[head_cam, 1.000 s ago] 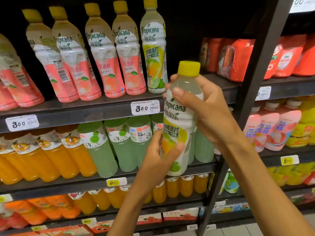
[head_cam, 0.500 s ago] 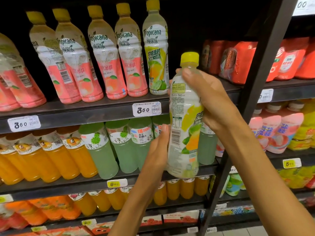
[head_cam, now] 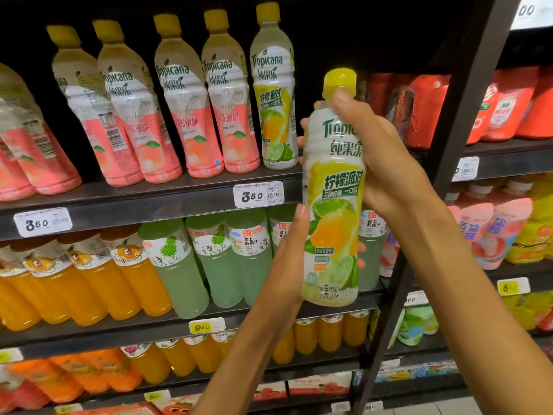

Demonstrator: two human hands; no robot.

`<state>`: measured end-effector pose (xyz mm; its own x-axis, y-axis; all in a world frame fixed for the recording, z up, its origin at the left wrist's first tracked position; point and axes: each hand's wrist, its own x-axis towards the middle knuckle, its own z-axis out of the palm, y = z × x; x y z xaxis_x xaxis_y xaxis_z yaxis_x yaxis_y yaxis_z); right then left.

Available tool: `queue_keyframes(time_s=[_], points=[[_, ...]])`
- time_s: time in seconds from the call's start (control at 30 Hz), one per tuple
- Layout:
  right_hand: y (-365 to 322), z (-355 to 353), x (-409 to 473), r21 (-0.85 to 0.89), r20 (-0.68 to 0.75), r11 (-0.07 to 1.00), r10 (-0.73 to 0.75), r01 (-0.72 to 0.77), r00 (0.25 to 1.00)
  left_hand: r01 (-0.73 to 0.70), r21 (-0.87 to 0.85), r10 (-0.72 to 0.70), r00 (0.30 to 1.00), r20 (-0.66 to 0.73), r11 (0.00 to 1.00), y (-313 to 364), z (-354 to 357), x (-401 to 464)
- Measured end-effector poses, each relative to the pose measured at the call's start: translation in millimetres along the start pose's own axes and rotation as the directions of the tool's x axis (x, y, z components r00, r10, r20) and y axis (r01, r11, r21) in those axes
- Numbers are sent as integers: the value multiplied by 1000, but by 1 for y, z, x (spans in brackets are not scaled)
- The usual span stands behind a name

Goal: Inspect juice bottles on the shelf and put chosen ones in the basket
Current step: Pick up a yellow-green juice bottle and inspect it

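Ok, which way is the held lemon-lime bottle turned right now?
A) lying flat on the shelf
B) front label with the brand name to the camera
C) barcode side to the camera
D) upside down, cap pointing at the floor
B: the held bottle stands upright between the right hand and left hand, with the Tropicana logo and fruit picture facing the camera.

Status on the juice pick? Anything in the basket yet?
Done: one lemon-lime Tropicana bottle is off the shelf, front label facing the camera. In hand: right hand has a grip on its upper part, left hand on the lower part. Left: placing it; no basket in view, so its contents can't be told.
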<state>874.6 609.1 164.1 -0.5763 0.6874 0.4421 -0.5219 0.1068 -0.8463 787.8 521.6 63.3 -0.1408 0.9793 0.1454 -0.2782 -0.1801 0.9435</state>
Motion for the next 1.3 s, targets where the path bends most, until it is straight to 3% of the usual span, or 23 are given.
queue_keyframes(time_s=[0.1, 0.33, 0.63, 0.73, 0.8, 0.97, 1.03, 1.3], points=[[-5, -4, 4, -112, -29, 992, -66, 63, 997, -69, 152, 88, 988, -124, 986, 1, 1, 6], [-21, -14, 30, -252, -90, 956, -174, 147, 981, -248, 454, 268, 963, 19, 856, 14, 9, 31], [-31, -25, 85, -351, -167, 934, -136, 70, 977, -326, 406, 381, 922, -61, 854, 29, 19, 77], [-21, -33, 97, -371, -131, 922, -175, 116, 976, -323, 416, 394, 914, -96, 850, 30, 18, 89], [-16, -38, 103, -294, -132, 941, -214, 168, 968, -326, 459, 419, 901, -115, 827, 34, 17, 98], [-16, -38, 116, -196, -132, 945, -291, 263, 947, -296, 627, 476, 869, -137, 720, 39, 13, 118], [-14, -40, 118, -207, -118, 935, -317, 289, 941, -241, 738, 504, 850, -152, 630, 36, 13, 122], [-9, -51, 126, -329, -75, 882, -381, 338, 921, -189, 921, 754, 640, -148, 341, 27, 18, 126]])
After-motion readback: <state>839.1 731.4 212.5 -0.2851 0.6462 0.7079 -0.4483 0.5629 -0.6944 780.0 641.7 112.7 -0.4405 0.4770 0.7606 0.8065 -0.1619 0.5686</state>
